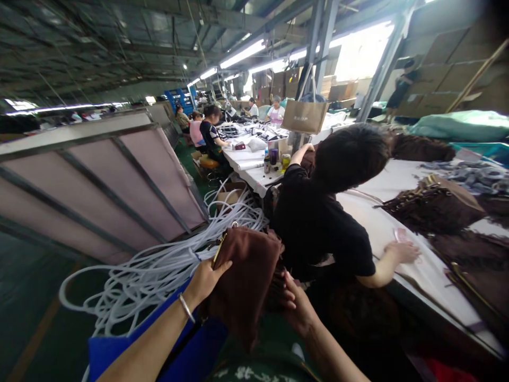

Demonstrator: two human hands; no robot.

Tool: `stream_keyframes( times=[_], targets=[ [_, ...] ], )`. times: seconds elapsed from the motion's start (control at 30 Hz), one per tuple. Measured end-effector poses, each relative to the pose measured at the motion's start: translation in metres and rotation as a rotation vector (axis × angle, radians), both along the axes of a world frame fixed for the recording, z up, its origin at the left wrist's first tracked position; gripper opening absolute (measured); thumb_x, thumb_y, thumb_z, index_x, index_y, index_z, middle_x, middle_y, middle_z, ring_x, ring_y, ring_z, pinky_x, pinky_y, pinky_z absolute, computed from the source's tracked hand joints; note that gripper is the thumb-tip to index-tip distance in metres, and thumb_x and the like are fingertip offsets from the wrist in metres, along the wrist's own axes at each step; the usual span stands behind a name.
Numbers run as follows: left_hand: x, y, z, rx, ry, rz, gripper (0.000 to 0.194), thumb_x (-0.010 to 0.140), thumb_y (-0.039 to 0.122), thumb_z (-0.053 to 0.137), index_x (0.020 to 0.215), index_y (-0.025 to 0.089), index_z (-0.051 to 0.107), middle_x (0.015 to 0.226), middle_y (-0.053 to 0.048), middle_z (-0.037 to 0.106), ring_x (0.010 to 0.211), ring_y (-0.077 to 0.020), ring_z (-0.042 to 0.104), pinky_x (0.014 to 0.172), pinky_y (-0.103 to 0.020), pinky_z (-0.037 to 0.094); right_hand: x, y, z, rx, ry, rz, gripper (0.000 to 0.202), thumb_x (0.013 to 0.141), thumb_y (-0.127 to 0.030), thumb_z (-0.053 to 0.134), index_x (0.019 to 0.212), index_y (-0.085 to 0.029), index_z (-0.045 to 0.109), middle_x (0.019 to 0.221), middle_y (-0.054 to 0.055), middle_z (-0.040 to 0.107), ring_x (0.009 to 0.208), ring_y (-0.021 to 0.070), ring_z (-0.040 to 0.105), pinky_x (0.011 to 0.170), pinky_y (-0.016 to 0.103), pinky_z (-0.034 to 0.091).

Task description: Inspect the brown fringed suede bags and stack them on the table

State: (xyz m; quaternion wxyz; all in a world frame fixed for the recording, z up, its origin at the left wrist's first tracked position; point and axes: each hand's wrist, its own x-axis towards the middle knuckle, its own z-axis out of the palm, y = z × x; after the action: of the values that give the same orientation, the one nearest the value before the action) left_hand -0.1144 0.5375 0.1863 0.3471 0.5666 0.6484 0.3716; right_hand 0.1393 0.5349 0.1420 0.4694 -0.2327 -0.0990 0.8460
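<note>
A dark brown fringed bag with a gold zip along its left edge hangs in front of me, tilted. My left hand grips that zipped edge, its thumb lying on the bag's face; a silver bangle circles the wrist. At the opposite side, my right hand has its fingers curled at the dark fringe. Part of those fingers is hidden behind the strands. Beneath the left forearm is a blue sheet or bin.
White tubing lies in a tangled heap at left, beside a slatted pink-panelled cart. A co-worker in black sits close at right, one hand holding a pink comb on the white table. More brown fringed bags lie there.
</note>
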Motion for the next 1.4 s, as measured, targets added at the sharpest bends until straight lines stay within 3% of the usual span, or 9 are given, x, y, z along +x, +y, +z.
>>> stream_keyframes(
  times=[0.17,0.33,0.43,0.5,0.6,0.73,1.1,1.27,1.4],
  targets=[
    [0.009,0.003,0.017,0.027,0.082,-0.164,0.036,0.082,0.044,0.056,0.106,0.02,0.067,0.105,-0.004,0.069,0.101,-0.0263,0.062,0.088,-0.033,0.048,0.035,-0.025,-0.012,-0.092,0.077,0.078,0.036,0.076,-0.044,0.068,0.067,-0.017,0.046,0.05,-0.01,0.032,0.036,-0.0015,0.015,0.029,0.007,0.012],
    [0.013,0.005,0.023,0.072,0.157,-0.322,0.032,0.084,0.039,0.054,0.109,0.023,0.066,0.107,-0.003,0.068,0.099,-0.0237,0.063,0.087,-0.03,0.048,0.085,-0.041,-0.069,-0.175,0.022,-0.059,0.036,0.079,-0.044,0.063,0.062,-0.018,0.045,0.047,-0.01,0.031,0.032,-0.0002,0.016,0.028,0.009,0.011],
    [0.004,0.012,0.029,0.091,0.209,-0.268,0.031,0.083,0.04,0.055,0.106,0.022,0.067,0.103,-0.004,0.069,0.097,-0.0237,0.063,0.084,-0.029,0.048,0.107,-0.032,-0.086,-0.15,-0.118,-0.147,0.035,0.078,-0.053,0.059,0.066,-0.021,0.054,0.056,-0.004,0.051,0.042,0.0047,0.045,0.035,0.013,0.033],
    [0.0,0.018,0.033,0.063,0.217,-0.27,0.031,0.082,0.043,0.057,0.101,0.021,0.068,0.096,-0.003,0.071,0.091,-0.0237,0.064,0.08,-0.03,0.049,0.104,-0.014,-0.075,-0.089,-0.239,-0.074,0.043,0.073,-0.062,0.059,0.094,-0.025,0.062,0.092,0.003,0.066,0.079,0.0136,0.063,0.063,0.024,0.051],
    [0.001,0.025,0.039,-0.007,0.215,-0.346,0.031,0.08,0.045,0.058,0.093,0.02,0.07,0.086,-0.003,0.071,0.081,-0.0228,0.064,0.076,-0.03,0.05,0.073,0.019,-0.034,0.163,-0.267,0.132,0.072,0.069,-0.064,0.063,0.129,-0.029,0.044,0.129,0.009,0.052,0.109,0.0236,0.055,0.087,0.04,0.046],
    [-0.002,0.029,0.045,-0.07,0.219,-0.486,0.03,0.078,0.044,0.059,0.091,0.019,0.07,0.083,-0.004,0.071,0.08,-0.023,0.063,0.073,-0.03,0.049,0.037,0.035,0.011,0.432,-0.347,0.25,0.049,0.068,-0.043,0.074,0.105,-0.015,0.06,0.072,0.001,0.062,0.051,0.0078,0.05,0.046,0.018,0.037],
    [-0.01,0.032,0.076,-0.199,0.196,-0.856,0.03,0.078,0.041,0.06,0.097,0.021,0.072,0.083,-0.002,0.072,0.074,-0.02,0.064,0.068,-0.024,0.048,0.103,-0.044,-0.034,0.264,-0.253,0.422,0.044,0.053,-0.048,0.08,0.066,-0.016,0.053,0.059,0.002,0.06,0.036,0.0027,0.035,0.036,0.015,0.018],
    [-0.008,0.031,0.09,-0.301,0.127,-0.882,0.037,0.078,0.043,0.059,0.109,0.024,0.068,0.099,-0.001,0.071,0.09,-0.0229,0.064,0.08,-0.027,0.048,0.103,-0.068,-0.034,0.2,-0.309,0.155,0.05,0.052,-0.066,0.072,0.056,-0.02,0.052,0.044,-0.001,0.046,0.043,0.01,0.042,0.048,0.025,0.037],
    [-0.011,0.031,0.081,-0.253,0.161,-0.791,0.033,0.075,0.041,0.063,0.103,0.025,0.071,0.091,-0.001,0.072,0.085,-0.0225,0.065,0.079,-0.026,0.047,0.091,-0.066,-0.032,0.028,-0.426,0.11,0.051,0.071,-0.066,0.057,0.052,-0.02,0.044,0.038,-0.009,0.021,0.032,0.0037,0.016,0.035,0.02,0.02]
  ],
)
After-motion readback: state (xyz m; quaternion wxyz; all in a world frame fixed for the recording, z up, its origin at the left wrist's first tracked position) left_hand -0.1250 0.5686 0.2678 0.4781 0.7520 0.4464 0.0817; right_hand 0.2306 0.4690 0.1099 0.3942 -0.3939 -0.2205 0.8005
